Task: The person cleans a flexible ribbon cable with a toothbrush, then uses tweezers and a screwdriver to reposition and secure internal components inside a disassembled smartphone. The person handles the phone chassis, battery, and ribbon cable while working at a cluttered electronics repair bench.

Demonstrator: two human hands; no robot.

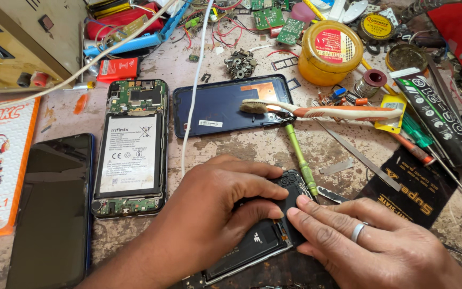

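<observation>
Opened phone (258, 243), flat and black, pressed by both hands.

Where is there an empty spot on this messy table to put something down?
One bare patch of table lies below the blue back cover, between the opened phone with a battery and the green screwdriver. A smaller one sits under the toothbrush, right of that screwdriver. The far edge is crowded with wires, circuit boards and tins. Both hands cover the near middle.
</observation>
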